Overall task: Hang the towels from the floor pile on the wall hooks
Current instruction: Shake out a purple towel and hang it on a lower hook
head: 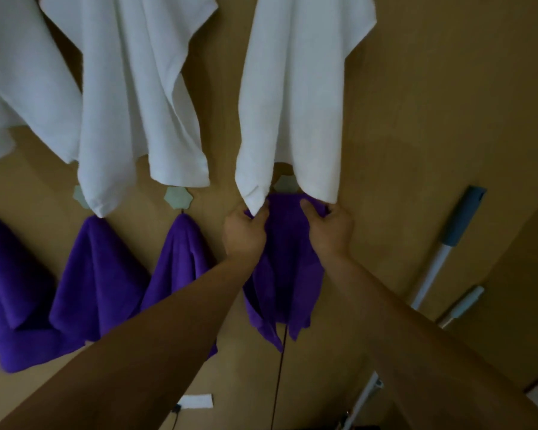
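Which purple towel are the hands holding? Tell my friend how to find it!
Find the tan wall with big white cloth towels hanging up top. Under them runs a row of purple cloth towels; take the rightmost purple towel. Only it is gripped by the left hand and right hand, not hanging loose.

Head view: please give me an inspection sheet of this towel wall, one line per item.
Surface: brown wall with a row of pale hooks.
Job's things: purple towel held up at a hook; three other purple towels hang left of it; white towels hang above.
Clutter: white strip low on the wall.
Grippers: left hand and right hand both grip the purple towel's top.
Cables: thin dark cord below the held towel.
Surroundings: two poles at right.
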